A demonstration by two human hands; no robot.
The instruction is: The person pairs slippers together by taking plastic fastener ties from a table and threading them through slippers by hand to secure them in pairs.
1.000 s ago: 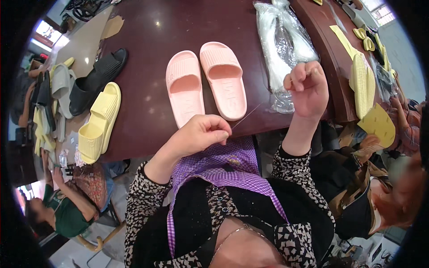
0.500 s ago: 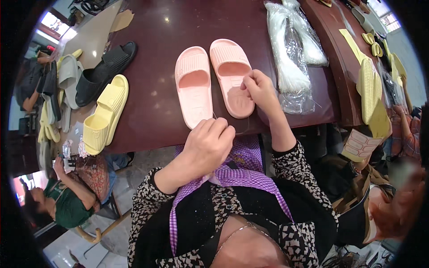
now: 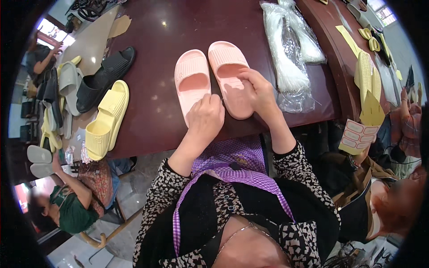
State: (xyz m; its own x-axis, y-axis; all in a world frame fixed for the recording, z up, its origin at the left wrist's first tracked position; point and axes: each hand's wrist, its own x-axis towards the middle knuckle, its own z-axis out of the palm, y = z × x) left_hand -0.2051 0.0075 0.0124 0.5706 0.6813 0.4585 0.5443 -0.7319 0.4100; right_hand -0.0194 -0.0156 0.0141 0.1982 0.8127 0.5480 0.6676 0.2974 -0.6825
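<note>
Two pink slippers lie side by side on the dark red table, toes pointing away from me. Over the heel of the left pink slipper (image 3: pixel 192 71) is my left hand (image 3: pixel 206 114), its fingers curled in a pinch; whatever they hold is too small to make out. My right hand (image 3: pixel 260 94) reaches over the right pink slipper (image 3: pixel 228 56) from its outer side. Its fingertips are bent close together near the strap's lower edge, and I cannot make out what is between them. Both hands hide part of the footbeds.
Yellow slippers (image 3: pixel 107 120) and black slippers (image 3: pixel 105 73) lie to the left. On the right sit bundles of thin white strands (image 3: pixel 290 67) in clear plastic. Beyond them, yellow slippers (image 3: pixel 368 78) rest near a sheet of red-framed labels (image 3: pixel 359 135). Other people sit on both sides.
My left hand has moved up and slightly right onto the left slipper's heel. My right hand has shifted slightly, its fingers reaching further toward the strap. At far left, a person now holds up grey slippers.
</note>
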